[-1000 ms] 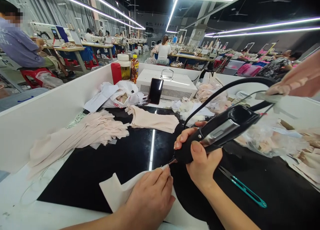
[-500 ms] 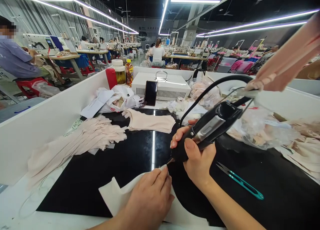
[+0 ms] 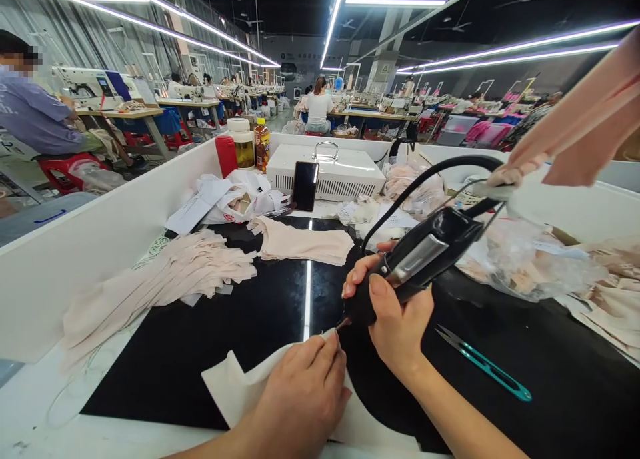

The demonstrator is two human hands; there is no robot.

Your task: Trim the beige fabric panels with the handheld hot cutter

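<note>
My right hand (image 3: 400, 326) is wrapped round a black corded handheld tool (image 3: 415, 252) with a silver lever along its side. The tool slants down to the left, and its narrow metal tip is at the fabric edge by my left fingertips. Whether the tip touches the cloth I cannot tell. My left hand (image 3: 305, 386) has its fingers together and grips the edge of a cream fabric piece (image 3: 225, 386) lying on the black board (image 3: 165, 366). The thumb is partly hidden. Teal thread snips (image 3: 490, 366) lie on the board, right of my right forearm.
A fanned pile of pale fabric pieces (image 3: 165, 269) lies left, and a flat stack (image 3: 303, 240) lies ahead. Behind stand a phone (image 3: 305, 186) and a white vented box (image 3: 345, 172). Plastic bags (image 3: 525, 259) lie right. Pink cloth strips (image 3: 570, 132) hang by the cord.
The view has shifted slightly, so everything sits a little further right. Both hands keep nearly the same pose, with the tool tip still at the fabric edge.
</note>
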